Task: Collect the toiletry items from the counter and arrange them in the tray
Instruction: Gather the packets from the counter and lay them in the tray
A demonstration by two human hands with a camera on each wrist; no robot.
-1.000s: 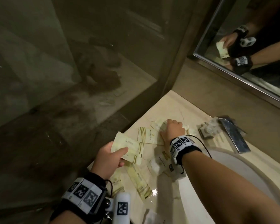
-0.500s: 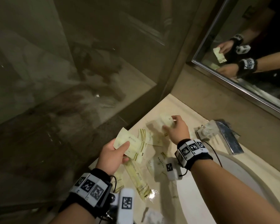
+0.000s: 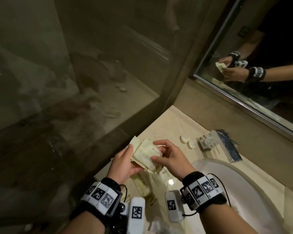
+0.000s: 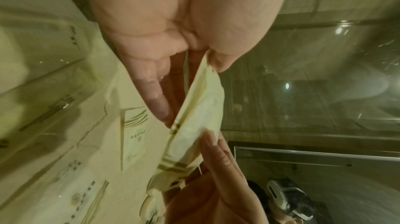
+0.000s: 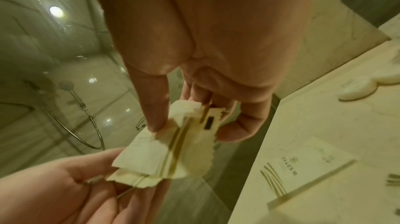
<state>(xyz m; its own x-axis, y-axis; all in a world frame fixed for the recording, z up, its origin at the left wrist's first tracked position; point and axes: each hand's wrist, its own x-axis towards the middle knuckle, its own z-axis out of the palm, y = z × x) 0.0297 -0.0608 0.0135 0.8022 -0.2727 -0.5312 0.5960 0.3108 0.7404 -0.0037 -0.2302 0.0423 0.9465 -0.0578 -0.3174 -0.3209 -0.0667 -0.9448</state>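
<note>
Cream paper sachets (image 3: 145, 153) with gold stripes sit stacked between both hands above the counter (image 3: 169, 122), near its left edge by the glass shower wall (image 3: 91, 81). Left hand (image 3: 123, 164) cups the stack from below, thumb on the outer face, fingers curled under, so its grip is closed on the packets. Right hand (image 3: 171, 157) pinches the near-right end, thumb on top and fingers behind, also gripping the stack; likely it is adding or squaring a packet so the pile carries as one. Held upright on edge in the left wrist view (image 4: 194, 125), fanned slightly in the right wrist view (image 5: 173, 150). More sachets lie flat on the counter under and below the hands (image 3: 142, 183), still uncollected, and two small white soaps (image 3: 184, 139) rest near the faucet (image 3: 227, 146). Sink basin (image 3: 243, 191) is at right, cut off by the frame. Tray: not visible in any view, so where the stack goes can't be told. Exact packet count in hand is unclear, edges overlap. Printing on packets too small to read. Mirror (image 3: 260, 65) shows the hands reflected.
</note>
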